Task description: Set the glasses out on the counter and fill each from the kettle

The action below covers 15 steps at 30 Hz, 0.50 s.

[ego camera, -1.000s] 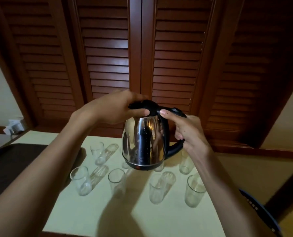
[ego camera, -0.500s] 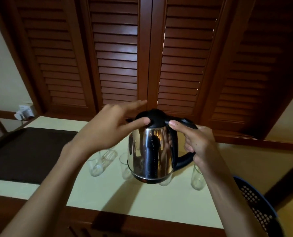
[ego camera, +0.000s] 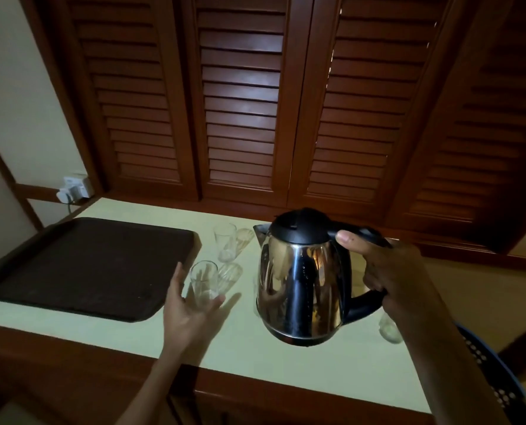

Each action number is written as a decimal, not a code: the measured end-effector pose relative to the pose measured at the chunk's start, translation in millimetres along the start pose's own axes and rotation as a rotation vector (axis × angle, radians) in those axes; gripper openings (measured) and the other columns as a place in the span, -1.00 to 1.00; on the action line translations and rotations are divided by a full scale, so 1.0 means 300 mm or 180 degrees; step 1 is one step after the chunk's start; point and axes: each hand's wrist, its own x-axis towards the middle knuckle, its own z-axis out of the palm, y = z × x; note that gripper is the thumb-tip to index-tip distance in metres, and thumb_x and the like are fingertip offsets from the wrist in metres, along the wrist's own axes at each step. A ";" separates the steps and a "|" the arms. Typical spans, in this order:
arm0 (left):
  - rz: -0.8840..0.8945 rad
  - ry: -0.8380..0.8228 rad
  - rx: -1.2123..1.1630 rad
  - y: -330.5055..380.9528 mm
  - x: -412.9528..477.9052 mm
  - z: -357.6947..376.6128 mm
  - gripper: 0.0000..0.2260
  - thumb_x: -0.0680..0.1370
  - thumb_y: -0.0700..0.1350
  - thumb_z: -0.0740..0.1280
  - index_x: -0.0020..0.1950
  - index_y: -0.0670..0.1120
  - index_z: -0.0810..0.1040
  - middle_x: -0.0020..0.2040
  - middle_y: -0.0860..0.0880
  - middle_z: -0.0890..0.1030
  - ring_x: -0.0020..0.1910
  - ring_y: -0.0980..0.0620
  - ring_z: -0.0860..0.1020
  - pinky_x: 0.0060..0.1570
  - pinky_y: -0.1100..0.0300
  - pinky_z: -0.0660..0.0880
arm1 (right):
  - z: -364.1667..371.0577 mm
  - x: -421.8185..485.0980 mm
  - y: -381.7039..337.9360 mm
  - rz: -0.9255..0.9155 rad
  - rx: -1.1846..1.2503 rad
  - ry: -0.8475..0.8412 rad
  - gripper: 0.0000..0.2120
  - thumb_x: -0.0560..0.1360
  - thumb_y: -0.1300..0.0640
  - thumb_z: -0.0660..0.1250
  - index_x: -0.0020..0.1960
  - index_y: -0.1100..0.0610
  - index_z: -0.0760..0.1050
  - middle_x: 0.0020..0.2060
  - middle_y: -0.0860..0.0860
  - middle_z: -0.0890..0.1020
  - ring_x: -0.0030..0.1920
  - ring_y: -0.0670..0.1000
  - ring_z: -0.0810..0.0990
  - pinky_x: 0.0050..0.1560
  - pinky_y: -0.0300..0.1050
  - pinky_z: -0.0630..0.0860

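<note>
The kettle (ego camera: 301, 280) hangs upright in the air above the table (ego camera: 255, 357), its black lid (ego camera: 300, 225) shut and its spout (ego camera: 260, 233) pointing left. The right hand (ego camera: 399, 277) is clamped on the black handle (ego camera: 363, 305) at the kettle's right side, fingers curled round the grip and the thumb laid along the top, next to the lid. The forearm comes up from the lower right corner.

Left of the kettle, the near glass (ego camera: 204, 283) stands upright on the table. The left hand (ego camera: 191, 314) is spread loosely about its base, palm turned up, with the thumb on the side away from the kettle and the fingers on the kettle side. Whether it touches the glass cannot be told. Its forearm rises from the bottom edge.

Behind that glass, level with the spout, stands the far glass (ego camera: 224, 242). A third glass (ego camera: 389, 331) shows below the kettle's handle, partly hidden by the right wrist.

Further left of the kettle lies a dark tray (ego camera: 86, 265), flat on the table, with a wall socket (ego camera: 76, 187) beyond it. Brown shutters (ego camera: 240, 102) fill the wall behind the kettle. A blue basket (ego camera: 498, 375) sits at the lower right, off the table.
</note>
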 end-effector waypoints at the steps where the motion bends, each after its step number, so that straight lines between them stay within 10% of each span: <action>1: 0.0000 -0.0079 -0.0176 -0.009 0.003 0.015 -0.13 0.42 -0.24 0.60 0.61 0.10 0.23 0.37 0.21 0.46 0.37 0.08 0.50 0.10 0.32 0.59 | 0.000 -0.012 -0.008 -0.0007 0.0021 -0.0062 -0.85 0.39 0.10 0.61 -0.19 0.18 0.73 -0.66 -0.16 0.28 -0.59 -0.08 0.19 -0.53 -0.24 0.20; 8: 0.0080 -0.0166 -0.0532 -0.054 0.036 0.029 -0.43 0.49 -0.24 0.53 0.45 0.03 0.45 0.23 0.06 0.64 0.12 0.10 0.69 -0.08 0.27 0.68 | 0.032 -0.035 -0.002 0.0237 -0.0230 0.0007 -0.57 0.23 -0.05 0.65 -0.41 0.12 0.43 -0.67 -0.09 0.25 -0.58 -0.05 0.17 -0.50 -0.22 0.17; 15: 0.0446 -0.0412 0.0240 -0.052 0.053 -0.041 -0.44 0.47 -0.08 0.58 0.40 0.13 0.46 0.16 0.46 0.60 0.18 0.44 0.57 -0.01 0.48 0.56 | 0.042 -0.047 0.009 0.0241 -0.0366 0.0067 -0.44 -0.12 -0.28 0.62 -0.41 0.10 0.53 -0.68 -0.11 0.26 -0.62 -0.08 0.18 -0.47 -0.20 0.17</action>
